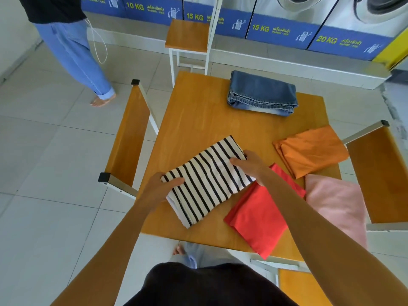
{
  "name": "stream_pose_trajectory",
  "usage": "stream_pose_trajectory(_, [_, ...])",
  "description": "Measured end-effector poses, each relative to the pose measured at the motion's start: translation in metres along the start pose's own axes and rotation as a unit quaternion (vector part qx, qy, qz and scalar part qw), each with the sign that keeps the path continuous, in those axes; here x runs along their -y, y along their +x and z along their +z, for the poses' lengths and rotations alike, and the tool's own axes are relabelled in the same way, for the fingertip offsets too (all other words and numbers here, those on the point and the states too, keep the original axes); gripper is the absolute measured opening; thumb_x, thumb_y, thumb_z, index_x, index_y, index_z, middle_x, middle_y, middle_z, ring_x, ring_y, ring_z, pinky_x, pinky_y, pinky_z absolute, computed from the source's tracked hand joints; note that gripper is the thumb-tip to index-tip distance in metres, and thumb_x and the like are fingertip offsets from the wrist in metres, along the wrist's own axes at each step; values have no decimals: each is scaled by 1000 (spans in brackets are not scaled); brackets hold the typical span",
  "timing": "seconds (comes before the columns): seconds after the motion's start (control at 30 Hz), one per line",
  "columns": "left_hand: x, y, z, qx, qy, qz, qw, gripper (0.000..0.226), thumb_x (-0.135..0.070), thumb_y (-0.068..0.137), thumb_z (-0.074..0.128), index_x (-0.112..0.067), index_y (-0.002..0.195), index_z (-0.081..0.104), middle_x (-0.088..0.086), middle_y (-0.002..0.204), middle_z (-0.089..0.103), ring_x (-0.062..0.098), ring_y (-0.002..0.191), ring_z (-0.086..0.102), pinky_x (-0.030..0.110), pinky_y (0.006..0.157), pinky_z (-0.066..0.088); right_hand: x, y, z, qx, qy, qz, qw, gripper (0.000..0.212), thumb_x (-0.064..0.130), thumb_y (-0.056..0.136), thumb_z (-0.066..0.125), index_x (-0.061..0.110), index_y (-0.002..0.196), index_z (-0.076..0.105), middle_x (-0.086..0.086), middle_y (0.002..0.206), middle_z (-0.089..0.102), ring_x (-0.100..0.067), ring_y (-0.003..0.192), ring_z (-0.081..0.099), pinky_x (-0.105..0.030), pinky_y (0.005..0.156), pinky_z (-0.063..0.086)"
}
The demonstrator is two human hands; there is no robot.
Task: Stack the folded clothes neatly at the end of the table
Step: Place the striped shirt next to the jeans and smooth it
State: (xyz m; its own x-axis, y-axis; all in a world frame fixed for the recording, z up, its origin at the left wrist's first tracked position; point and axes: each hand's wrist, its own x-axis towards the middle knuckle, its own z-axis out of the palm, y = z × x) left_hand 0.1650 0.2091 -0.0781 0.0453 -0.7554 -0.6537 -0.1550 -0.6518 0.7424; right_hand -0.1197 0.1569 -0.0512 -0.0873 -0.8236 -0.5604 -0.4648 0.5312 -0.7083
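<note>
A folded black-and-white striped shirt (207, 180) lies near the front left of the wooden table (198, 111). My left hand (161, 184) grips its near left corner, thumb on top. My right hand (251, 163) holds its right edge. Folded blue jeans (262, 93) rest at the far end of the table. A folded orange cloth (311, 150) lies at the right side, a folded red cloth (262, 215) at the front under my right forearm, and a folded pink cloth (335, 197) at the right front corner.
Wooden chairs stand at the left (128, 138), the right (379, 173), the far end (187, 38) and the near side (298, 286). Another person (70, 47) in blue trousers stands on the tiled floor at the far left. Washing machines (287, 16) line the back wall.
</note>
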Motion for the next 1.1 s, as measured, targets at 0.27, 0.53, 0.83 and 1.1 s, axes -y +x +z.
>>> stream_pose_trajectory(0.27, [-61, 69, 1, -77, -85, -33, 993, 86, -53, 65, 81, -18, 135, 45, 5, 125, 62, 26, 108, 63, 46, 89, 54, 12, 44, -28, 16, 116, 25, 993, 42, 31, 92, 65, 15, 130, 56, -4, 120, 68, -22, 103, 67, -46, 93, 54])
stream_pose_trajectory(0.53, [-162, 160, 1, 21, -34, -33, 999, 74, -21, 75, 81, -26, 138, 42, 6, 125, 63, 27, 106, 66, 48, 84, 57, 58, 121, -39, -15, 155, 38, 987, 45, 29, 95, 60, 12, 135, 50, -4, 129, 62, -25, 113, 62, -44, 98, 51])
stream_pose_trajectory(0.83, [-257, 247, -23, -41, -21, 89, 995, 62, -21, 86, 69, -29, 141, 41, 4, 131, 55, 26, 112, 57, 43, 85, 50, 146, 214, -68, -54, 146, -58, 986, 45, 24, 94, 62, 10, 134, 47, 0, 117, 58, -18, 104, 58, -33, 85, 51])
stream_pose_trajectory(1.1, [-299, 311, -16, -60, -48, 113, 991, 59, -20, 86, 70, -29, 140, 46, 8, 133, 59, 27, 112, 62, 52, 98, 49, 185, 278, -71, -93, 27, -97, 991, 47, 22, 97, 53, 9, 139, 36, -10, 133, 54, -21, 107, 55, -29, 78, 44])
